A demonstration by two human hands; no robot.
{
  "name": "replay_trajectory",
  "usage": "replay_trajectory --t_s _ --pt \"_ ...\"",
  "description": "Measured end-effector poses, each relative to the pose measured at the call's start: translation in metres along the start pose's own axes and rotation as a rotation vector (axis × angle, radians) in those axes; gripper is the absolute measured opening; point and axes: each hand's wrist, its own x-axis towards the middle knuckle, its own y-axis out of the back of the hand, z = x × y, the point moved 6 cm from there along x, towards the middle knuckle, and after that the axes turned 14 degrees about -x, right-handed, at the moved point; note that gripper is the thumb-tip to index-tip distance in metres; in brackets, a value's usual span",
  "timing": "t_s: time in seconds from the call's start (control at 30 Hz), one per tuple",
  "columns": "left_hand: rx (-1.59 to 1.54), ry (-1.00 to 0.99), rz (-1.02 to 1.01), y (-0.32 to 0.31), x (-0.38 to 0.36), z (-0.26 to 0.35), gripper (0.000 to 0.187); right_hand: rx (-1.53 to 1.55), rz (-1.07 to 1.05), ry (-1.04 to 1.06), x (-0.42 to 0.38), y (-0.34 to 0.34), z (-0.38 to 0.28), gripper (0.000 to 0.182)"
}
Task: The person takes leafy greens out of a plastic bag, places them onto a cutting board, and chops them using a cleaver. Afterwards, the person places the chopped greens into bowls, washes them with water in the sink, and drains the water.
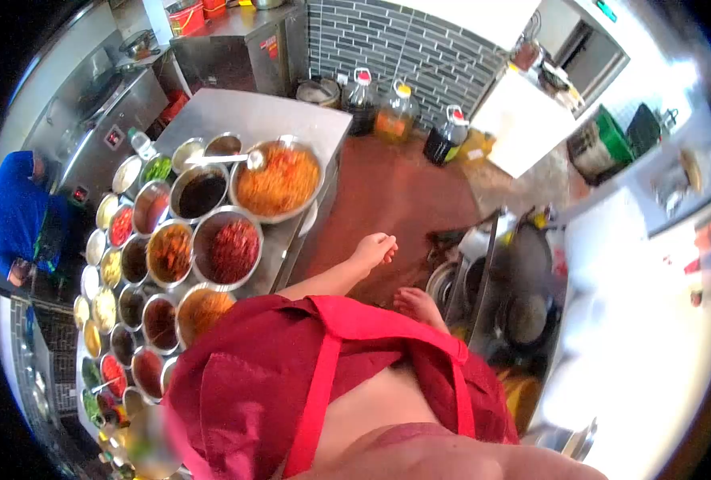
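My left hand is held out above the reddish-brown floor, its fingers loosely curled with nothing seen in them. Nearer my body, my right hand hangs low beside the stove side, fingers curled in, and I see no object in it. To the left of my left hand stands a metal bowl of dark red chili paste. Beyond that is a large bowl of orange-red shredded food, with a metal ladle lying across its rim. Neither hand touches these bowls.
Several bowls of condiments fill the steel counter on the left. Large bottles line the tiled wall. A stove with a dark wok is on the right. A person in blue stands at far left; a green bin is at back right.
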Motion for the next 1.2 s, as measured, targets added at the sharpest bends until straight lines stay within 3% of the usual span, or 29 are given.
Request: replay_trajectory --t_s 0.2,0.3,0.33,0.37,0.47,0.57,0.6,0.8,0.87,0.97,1.0,1.1,1.2 --pt "-0.024 -0.01 -0.122 -0.047 0.154 0.101 0.027 0.008 0.199 -0.011 0.078 0.109 -0.101 0.035" --pt "-0.058 -0.066 -0.218 -0.05 0.239 0.119 0.025 0.154 0.099 0.012 0.168 0.173 -0.113 0.033" --pt "-0.087 -0.026 -0.198 -0.043 0.271 0.122 0.024 0.249 -0.027 0.06 0.197 0.183 -0.126 0.032" --pt "-0.074 -0.071 -0.155 -0.031 0.306 0.139 0.023 0.177 0.147 -0.027 0.222 0.202 -0.143 0.028" --pt "-0.14 -0.15 -0.002 0.017 0.393 0.167 0.021 0.239 -0.088 0.115 0.308 0.231 -0.241 0.025" --pt "-0.178 -0.142 0.281 0.082 0.43 0.227 0.019 0.034 -0.002 -0.019 0.411 0.251 -0.357 0.024" --pt "-0.228 -0.198 0.335 0.104 0.438 0.242 0.019 -0.042 -0.107 0.106 0.424 0.23 -0.415 0.022" --pt "-0.513 -0.304 0.76 0.227 0.445 0.27 0.016 -0.44 -0.385 0.13 0.559 0.099 -0.628 0.028" --pt "-0.581 -0.38 0.852 0.259 0.455 0.264 0.015 -0.504 -0.523 0.182 0.604 0.048 -0.667 0.03" --pt "-0.655 -0.452 0.781 0.295 0.488 0.269 0.013 -0.601 -0.701 0.283 0.666 -0.016 -0.7 0.039" --pt "-0.774 -0.393 0.885 0.306 0.507 0.273 0.013 -0.675 -0.695 0.24 0.678 -0.031 -0.712 0.041" --pt "-0.811 -0.417 0.935 0.334 0.547 0.305 0.012 -0.765 -0.781 0.118 0.714 -0.056 -0.745 0.038" --pt "-0.785 -0.456 0.926 0.349 0.564 0.355 0.012 -0.864 -0.82 0.178 0.752 -0.078 -0.798 0.041"
